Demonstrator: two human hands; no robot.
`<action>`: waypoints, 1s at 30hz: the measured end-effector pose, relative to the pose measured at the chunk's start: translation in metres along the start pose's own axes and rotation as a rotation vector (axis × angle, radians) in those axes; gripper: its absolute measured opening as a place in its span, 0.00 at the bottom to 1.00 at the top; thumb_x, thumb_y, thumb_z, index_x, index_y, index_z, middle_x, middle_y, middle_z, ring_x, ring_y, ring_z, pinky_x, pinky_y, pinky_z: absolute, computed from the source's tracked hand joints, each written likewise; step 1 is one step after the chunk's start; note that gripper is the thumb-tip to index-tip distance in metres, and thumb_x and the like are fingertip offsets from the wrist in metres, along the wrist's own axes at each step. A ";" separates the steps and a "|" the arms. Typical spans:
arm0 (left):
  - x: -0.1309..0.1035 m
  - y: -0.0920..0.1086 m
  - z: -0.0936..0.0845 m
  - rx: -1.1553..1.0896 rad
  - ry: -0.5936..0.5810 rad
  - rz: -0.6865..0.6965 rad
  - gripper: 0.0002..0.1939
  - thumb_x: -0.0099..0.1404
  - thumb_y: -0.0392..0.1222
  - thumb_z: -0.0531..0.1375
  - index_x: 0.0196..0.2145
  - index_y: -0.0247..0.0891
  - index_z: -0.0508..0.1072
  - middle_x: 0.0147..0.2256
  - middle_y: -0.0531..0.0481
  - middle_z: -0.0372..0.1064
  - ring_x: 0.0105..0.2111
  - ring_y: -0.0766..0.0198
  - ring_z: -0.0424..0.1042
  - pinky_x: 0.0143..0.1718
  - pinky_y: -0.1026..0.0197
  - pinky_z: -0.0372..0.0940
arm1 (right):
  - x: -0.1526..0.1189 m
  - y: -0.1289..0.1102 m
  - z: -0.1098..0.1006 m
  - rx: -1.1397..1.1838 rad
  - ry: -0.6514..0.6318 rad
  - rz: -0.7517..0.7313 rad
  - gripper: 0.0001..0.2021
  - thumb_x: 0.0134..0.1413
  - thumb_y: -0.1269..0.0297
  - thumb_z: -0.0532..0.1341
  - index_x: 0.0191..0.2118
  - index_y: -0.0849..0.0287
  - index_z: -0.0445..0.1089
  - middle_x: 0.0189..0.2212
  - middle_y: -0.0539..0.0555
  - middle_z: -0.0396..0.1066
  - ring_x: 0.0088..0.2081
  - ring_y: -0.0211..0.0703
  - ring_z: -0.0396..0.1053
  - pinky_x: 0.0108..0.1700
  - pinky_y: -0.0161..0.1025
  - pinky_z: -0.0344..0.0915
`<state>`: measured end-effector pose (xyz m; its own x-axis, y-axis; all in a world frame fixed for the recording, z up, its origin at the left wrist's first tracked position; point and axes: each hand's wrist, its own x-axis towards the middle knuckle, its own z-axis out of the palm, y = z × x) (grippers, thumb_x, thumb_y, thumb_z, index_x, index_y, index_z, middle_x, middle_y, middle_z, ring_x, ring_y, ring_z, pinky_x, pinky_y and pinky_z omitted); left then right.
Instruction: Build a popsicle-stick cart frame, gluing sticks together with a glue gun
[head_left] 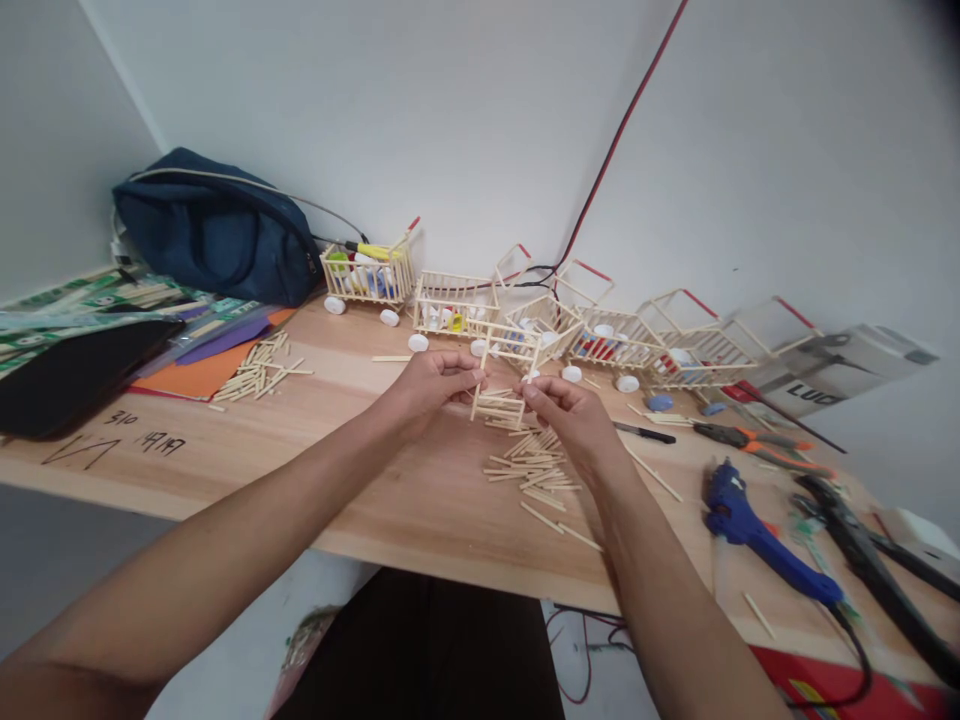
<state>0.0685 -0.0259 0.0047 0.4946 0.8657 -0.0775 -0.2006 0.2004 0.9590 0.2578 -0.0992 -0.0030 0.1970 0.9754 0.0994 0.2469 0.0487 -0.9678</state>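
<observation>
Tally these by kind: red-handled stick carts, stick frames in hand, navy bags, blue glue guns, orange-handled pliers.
Red-handled stick carts: 5
Stick frame in the left hand and right hand: 1
Navy bag: 1
Blue glue gun: 1
Orange-handled pliers: 1
Total: 9

A row of carts (619,345) stands along the far side of the worktop (420,510), small items (375,278) inside some of them. At far left sits a bag (217,225), with paper sheets (199,370) nearer and a heap of sticks (259,375) at their right edge. Before the carts, a stick frame (500,404) is between the left hand (442,385) and right hand (566,408); a second stick pile (529,462) lies nearer. To the right are a pen (646,433), then pliers (750,440), with a glue gun (776,550) on their near side.
</observation>
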 end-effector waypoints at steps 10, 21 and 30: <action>-0.001 0.001 0.001 0.012 0.025 -0.012 0.15 0.45 0.42 0.74 0.28 0.32 0.77 0.27 0.49 0.74 0.29 0.68 0.70 0.36 0.61 0.64 | 0.001 0.001 0.002 0.097 0.010 0.016 0.18 0.41 0.47 0.70 0.28 0.58 0.75 0.25 0.50 0.72 0.27 0.36 0.63 0.29 0.35 0.61; 0.000 -0.001 0.000 0.012 0.006 -0.013 0.12 0.48 0.41 0.72 0.28 0.32 0.76 0.28 0.48 0.74 0.29 0.68 0.70 0.35 0.62 0.63 | 0.003 0.008 -0.002 0.034 -0.031 -0.014 0.17 0.45 0.47 0.68 0.31 0.58 0.76 0.26 0.51 0.71 0.27 0.36 0.63 0.29 0.34 0.62; 0.001 -0.003 0.001 -0.026 0.026 0.028 0.11 0.52 0.41 0.70 0.30 0.32 0.75 0.28 0.50 0.71 0.29 0.69 0.69 0.33 0.63 0.63 | 0.002 0.009 0.001 0.007 -0.062 0.002 0.18 0.46 0.46 0.68 0.31 0.58 0.76 0.24 0.50 0.71 0.26 0.36 0.64 0.29 0.35 0.61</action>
<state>0.0704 -0.0258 0.0016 0.4663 0.8827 -0.0576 -0.2362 0.1870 0.9535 0.2597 -0.0965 -0.0113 0.1380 0.9869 0.0832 0.2402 0.0482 -0.9695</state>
